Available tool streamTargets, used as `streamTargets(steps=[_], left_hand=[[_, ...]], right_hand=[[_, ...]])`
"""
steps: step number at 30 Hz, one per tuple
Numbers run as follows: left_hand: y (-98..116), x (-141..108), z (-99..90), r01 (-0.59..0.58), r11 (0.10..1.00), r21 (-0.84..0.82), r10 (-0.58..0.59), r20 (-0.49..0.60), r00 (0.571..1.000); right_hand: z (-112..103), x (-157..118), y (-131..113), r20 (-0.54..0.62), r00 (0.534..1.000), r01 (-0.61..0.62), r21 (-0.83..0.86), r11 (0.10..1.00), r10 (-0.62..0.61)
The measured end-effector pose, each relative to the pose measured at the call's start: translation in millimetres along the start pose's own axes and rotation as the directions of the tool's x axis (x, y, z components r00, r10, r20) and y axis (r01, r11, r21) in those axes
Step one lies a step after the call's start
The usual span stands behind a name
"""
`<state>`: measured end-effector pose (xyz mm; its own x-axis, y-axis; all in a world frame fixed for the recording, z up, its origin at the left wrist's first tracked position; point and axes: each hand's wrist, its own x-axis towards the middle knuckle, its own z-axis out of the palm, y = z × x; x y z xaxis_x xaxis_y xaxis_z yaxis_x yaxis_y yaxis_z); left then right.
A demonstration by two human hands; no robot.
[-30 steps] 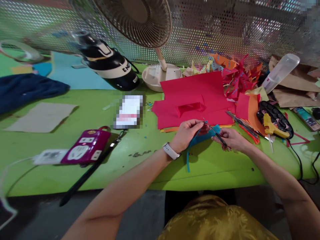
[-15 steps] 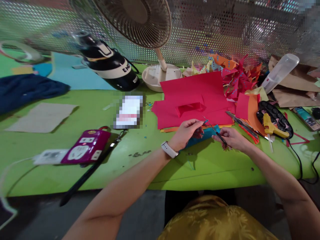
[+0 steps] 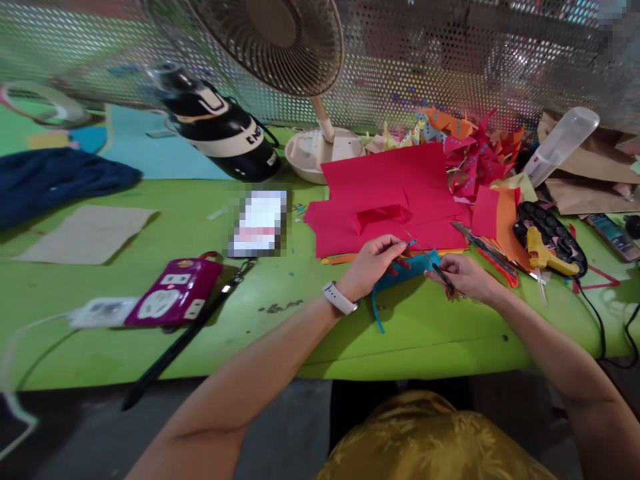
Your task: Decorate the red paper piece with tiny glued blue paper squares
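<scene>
My left hand (image 3: 383, 260) pinches a small piece of blue paper (image 3: 413, 243) between thumb and index finger. A narrow blue paper strip (image 3: 376, 312) hangs below that hand toward the tabletop; I cannot tell if it joins the pinched piece. My right hand (image 3: 463, 277) is closed around a slim tool (image 3: 438, 269) with a dark body and a thin metal tip. The tip points up and left, against or just beside the blue piece. Wider blue paper (image 3: 407, 272) lies beneath and between both hands. Red paper sheets (image 3: 380, 190) are just beyond them.
A craft knife (image 3: 493, 257), a yellow glue gun (image 3: 543, 253) and its black cord lie to the right. Folded coloured paper pieces (image 3: 475, 147) are heaped behind. A fan (image 3: 325, 153), a black bottle (image 3: 235, 143), a phone (image 3: 261, 223) and a purple power bank (image 3: 173, 293) stand or lie leftward.
The blue strip now hangs lower and shows plainly below my left hand. Both hands keep nearly the same place and grip.
</scene>
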<state>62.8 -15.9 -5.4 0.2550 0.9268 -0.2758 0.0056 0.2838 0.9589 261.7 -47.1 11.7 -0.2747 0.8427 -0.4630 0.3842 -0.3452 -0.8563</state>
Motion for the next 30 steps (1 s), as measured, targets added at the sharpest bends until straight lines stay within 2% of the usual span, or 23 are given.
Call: streamTargets(steps=[4, 10, 14, 30], left_hand=[[-3.7, 1.5, -0.6, -0.023, 1.000, -0.009, 0.023, 0.005, 1.000], [-7.4, 2.9, -1.6, -0.053, 0.977, -0.209, 0.059, 0.024, 0.998], [-5.9, 1.1, -0.5, -0.074, 0.959, -0.273, 0.088, 0.039, 0.995], [-6.8, -3.0, 4.0, -0.070, 0.960, -0.272, 0.086, 0.047, 0.995]], right_hand=[[0.0, 0.6, 0.6, -0.012, 1.000, -0.013, -0.019, 1.000, 0.013], [-0.7, -0.5, -1.6, -0.014, 1.000, -0.019, -0.014, 1.000, 0.019], [-1.0, -0.9, -0.3, 0.010, 1.000, 0.009, -0.011, 1.000, -0.009], [1.9, -0.1, 2.2, 0.036, 0.997, 0.066, 0.030, 0.997, -0.068]])
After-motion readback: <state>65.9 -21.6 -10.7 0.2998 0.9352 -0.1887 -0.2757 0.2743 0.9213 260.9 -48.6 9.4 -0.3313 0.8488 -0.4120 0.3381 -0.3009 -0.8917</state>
